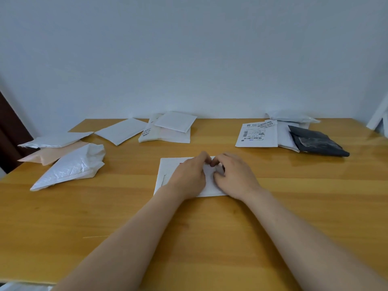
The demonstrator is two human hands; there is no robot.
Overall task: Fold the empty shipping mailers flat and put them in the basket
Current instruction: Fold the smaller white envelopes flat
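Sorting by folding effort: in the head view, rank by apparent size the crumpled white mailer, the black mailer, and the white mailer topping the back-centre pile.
1. crumpled white mailer, though nearest the camera.
2. black mailer.
3. white mailer topping the pile.

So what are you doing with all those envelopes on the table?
A person is folding a white mailer that lies in the middle of the wooden table. The left hand and the right hand are both on it, fingers curled near its far edge as if pinching a fold. Other mailers wait around it: a crumpled bubble mailer on the left, and a labelled mailer and a black mailer on the right. No basket is in view.
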